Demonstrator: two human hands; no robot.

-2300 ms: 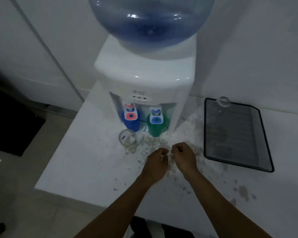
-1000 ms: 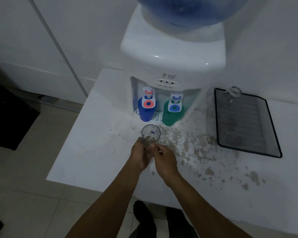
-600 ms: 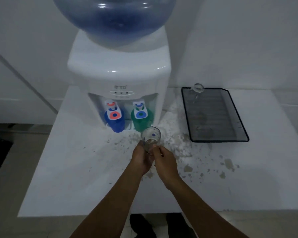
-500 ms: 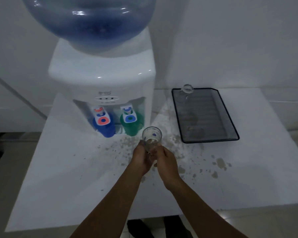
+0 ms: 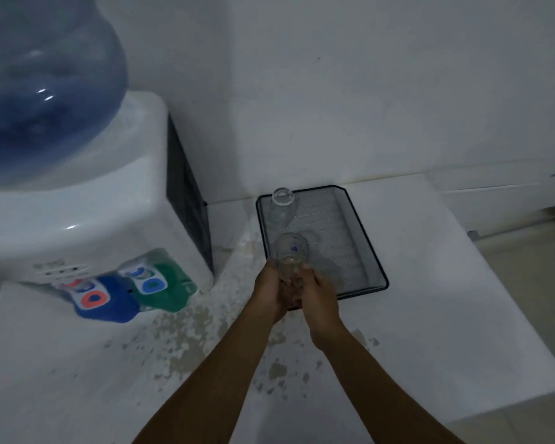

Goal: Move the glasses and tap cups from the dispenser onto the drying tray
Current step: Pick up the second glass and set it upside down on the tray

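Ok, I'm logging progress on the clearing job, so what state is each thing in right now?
Clear drinking glass with a small purple mark: upright, held in both hands above the tray's near end.
Left hand: closed on the glass.
Right hand: closed on the glass.
Second clear glass: standing in the tray's far left corner.
Black mesh drying tray: flat on the counter.
Blue cup: at the dispenser.
Green cup: at the dispenser.

Blue cup (image 5: 104, 304) & green cup (image 5: 165, 291); black mesh tray (image 5: 364, 238); white speckled counter (image 5: 430, 315).
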